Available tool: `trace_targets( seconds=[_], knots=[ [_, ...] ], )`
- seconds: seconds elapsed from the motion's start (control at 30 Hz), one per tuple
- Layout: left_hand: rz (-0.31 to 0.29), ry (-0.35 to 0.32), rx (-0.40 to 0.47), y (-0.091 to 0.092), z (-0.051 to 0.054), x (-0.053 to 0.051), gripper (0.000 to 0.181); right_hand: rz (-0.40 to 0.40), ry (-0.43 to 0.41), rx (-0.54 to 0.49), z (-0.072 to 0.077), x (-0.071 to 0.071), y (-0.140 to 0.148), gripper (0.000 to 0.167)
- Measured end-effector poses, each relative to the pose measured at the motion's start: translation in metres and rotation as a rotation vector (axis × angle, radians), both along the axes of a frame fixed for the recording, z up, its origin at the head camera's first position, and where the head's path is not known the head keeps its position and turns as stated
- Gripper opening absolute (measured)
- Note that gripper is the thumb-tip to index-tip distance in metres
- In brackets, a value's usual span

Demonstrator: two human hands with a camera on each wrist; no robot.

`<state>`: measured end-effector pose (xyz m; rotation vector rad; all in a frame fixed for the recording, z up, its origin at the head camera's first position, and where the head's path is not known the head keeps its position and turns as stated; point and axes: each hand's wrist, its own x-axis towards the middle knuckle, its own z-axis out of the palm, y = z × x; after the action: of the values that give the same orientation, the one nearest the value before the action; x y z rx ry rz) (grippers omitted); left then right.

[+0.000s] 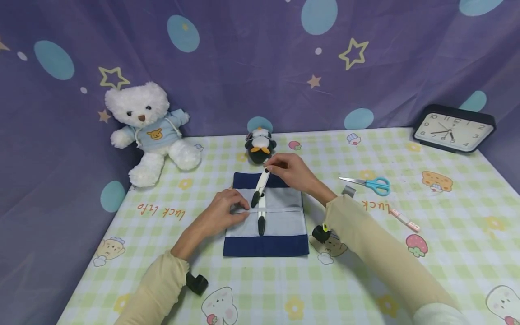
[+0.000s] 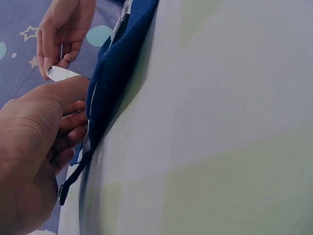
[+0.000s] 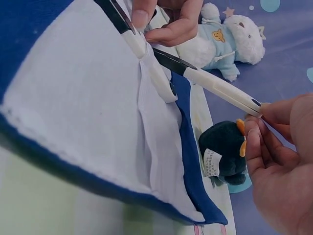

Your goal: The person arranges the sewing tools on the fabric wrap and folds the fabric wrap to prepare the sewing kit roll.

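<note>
A navy-edged cloth pouch [image 1: 264, 245] lies spread out, its light grey inside up. An elastic strip [image 1: 280, 211] crosses its middle. Tucked under that strip is one white pen-shaped tool with a black end [image 1: 262, 225]. My right hand [image 1: 292, 171] pinches the white end of a second such tool [image 3: 222, 90]; its black end points down toward the strip, beside the first tool. At the pouch's left edge, my left hand [image 1: 225, 210] holds the strip's left end between thumb and forefinger. Its other fingers [image 2: 73, 122] are loosely bent.
A penguin plush [image 1: 260, 146] stands just behind the pouch, and a white teddy bear [image 1: 150, 131] sits at the back left. Blue-handled scissors [image 1: 375, 184], a grey piece [image 1: 348, 191] and a pink-and-white stick [image 1: 405, 220] lie to the right. A black clock [image 1: 454, 128] stands back right.
</note>
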<state>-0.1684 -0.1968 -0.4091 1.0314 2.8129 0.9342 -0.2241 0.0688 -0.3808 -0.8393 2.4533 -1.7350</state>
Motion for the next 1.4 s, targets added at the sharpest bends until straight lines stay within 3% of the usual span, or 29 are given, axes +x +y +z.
trace_targets(
  seconds=[0.7, 1.4],
  knots=[
    [-0.001, 0.049, -0.044, 0.0, 0.003, 0.0, 0.008, -0.006, -0.028, 0.16, 0.002, -0.012, -0.016, 0.02],
    [0.01, 0.014, -0.057, -0.001, 0.0, 0.0, 0.008, 0.007, -0.054, 0.223, -0.002, -0.015, -0.029, 0.022]
  ],
)
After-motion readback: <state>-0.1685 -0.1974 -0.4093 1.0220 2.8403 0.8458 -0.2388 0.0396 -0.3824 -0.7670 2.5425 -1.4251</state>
